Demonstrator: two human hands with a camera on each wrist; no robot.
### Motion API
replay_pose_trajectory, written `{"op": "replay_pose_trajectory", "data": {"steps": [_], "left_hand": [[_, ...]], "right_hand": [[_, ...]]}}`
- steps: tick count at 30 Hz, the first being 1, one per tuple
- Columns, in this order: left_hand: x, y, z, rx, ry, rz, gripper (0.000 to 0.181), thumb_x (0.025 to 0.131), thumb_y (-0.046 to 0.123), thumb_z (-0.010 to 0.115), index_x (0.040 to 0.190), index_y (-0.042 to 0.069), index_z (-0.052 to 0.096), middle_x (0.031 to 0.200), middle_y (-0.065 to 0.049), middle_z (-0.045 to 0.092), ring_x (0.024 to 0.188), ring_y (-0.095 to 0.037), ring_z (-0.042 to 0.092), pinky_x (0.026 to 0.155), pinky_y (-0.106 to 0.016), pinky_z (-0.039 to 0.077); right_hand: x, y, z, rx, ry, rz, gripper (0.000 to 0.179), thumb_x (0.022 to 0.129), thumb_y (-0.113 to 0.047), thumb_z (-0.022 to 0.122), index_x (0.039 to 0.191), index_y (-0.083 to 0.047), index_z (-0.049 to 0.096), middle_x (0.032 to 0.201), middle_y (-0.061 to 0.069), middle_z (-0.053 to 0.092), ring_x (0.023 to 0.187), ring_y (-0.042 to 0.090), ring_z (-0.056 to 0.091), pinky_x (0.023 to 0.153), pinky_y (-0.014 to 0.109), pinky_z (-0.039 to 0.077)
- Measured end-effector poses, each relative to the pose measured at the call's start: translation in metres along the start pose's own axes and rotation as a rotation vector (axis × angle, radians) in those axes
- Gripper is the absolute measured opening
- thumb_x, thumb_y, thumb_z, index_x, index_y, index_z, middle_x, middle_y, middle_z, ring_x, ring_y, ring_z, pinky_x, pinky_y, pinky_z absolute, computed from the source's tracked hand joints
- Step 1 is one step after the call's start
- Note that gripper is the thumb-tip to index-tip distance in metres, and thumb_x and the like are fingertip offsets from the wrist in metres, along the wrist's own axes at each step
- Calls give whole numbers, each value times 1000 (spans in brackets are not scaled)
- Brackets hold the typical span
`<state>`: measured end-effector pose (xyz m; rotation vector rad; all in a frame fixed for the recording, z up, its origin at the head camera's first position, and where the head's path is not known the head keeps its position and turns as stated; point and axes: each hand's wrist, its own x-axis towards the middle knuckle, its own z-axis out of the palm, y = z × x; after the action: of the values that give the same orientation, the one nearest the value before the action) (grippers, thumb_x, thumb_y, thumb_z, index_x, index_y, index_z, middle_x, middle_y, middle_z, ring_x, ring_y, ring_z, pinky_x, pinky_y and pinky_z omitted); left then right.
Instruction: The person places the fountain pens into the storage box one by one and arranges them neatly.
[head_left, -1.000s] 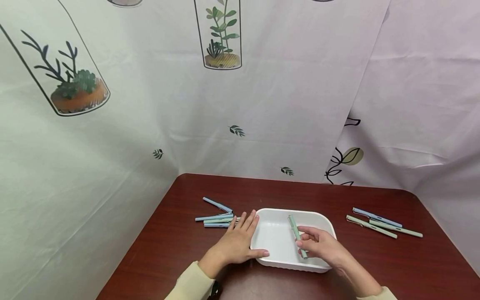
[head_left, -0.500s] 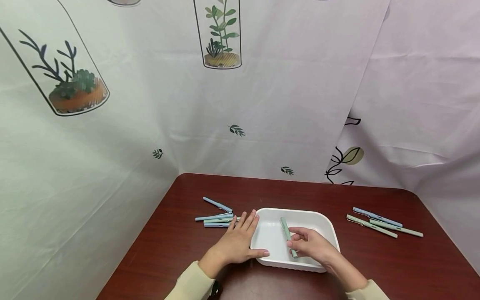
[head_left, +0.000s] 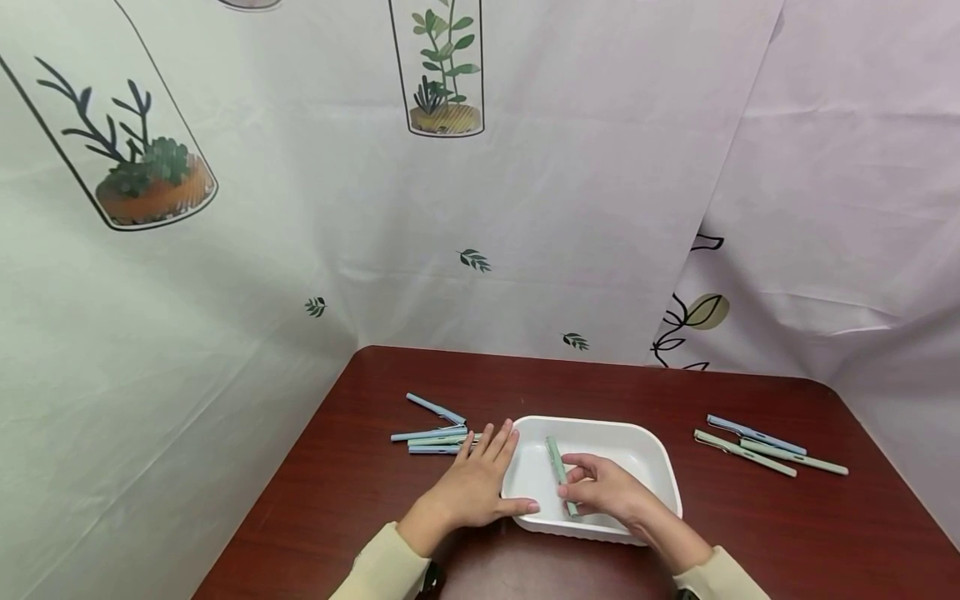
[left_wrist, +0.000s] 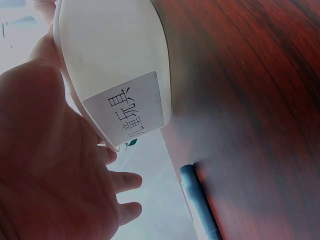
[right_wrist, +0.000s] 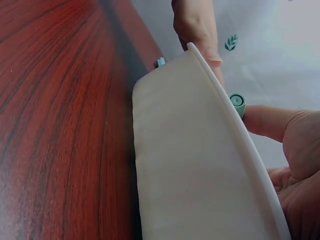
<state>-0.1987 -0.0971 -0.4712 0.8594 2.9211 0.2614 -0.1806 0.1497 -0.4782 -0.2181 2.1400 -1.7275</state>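
My right hand (head_left: 609, 490) pinches a light green pen (head_left: 556, 463) between thumb and fingers, inside the white tray (head_left: 637, 442). Whether the pen touches the tray's floor, I cannot tell. In the right wrist view, the pen's round end (right_wrist: 237, 100) shows just past the rim. With fingers spread, my left hand (head_left: 467, 492) rests on the tray's left rim, its thumb over the near corner. The left wrist view shows the tray's side with a white label (left_wrist: 127, 107) bearing printed characters.
Several blue and green pens, among them a blue pen (head_left: 429, 435), lie left of the tray, partly behind my left fingers. To the right lie another blue pen (head_left: 757, 434) and two green pens (head_left: 793, 457). A printed cloth (head_left: 525, 250) hangs behind the dark red table (head_left: 600, 379).
My right hand has moved left within the tray, carrying the green pen toward the tray's left side. The left hand has stayed in place on the rim.
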Motion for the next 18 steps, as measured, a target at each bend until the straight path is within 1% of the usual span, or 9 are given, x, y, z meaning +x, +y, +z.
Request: {"op": "replay_pose_trajectory", "data": {"steps": [9,15,18], "left_hand": [[1,0,1,3,4,4,106,89,76,53,162,8,20,170,-10,14,154,-37,19,121,-60,19],[1,-1,3,20,20,12,106,89,78,51,162,8,21,170,-10,16,153,-38,22,120,-61,22],[1,-1,3,20,18,9,106,89,78,50,162,8,20,170,-10,15,153,-38,21,120,-61,22]], "right_hand": [[10,1,9,4,-17,16,68,88,-2,72,142,20,37,102,15,59,83,19,66,75,40,61],[14,-2,15,-15,-12,34,68,87,-4,74,141,19,40,100,15,60,80,18,65,73,38,61],[15,-2,17,-29,-6,47,68,86,-6,75,140,18,41,98,14,61,79,18,64,72,37,61]]}}
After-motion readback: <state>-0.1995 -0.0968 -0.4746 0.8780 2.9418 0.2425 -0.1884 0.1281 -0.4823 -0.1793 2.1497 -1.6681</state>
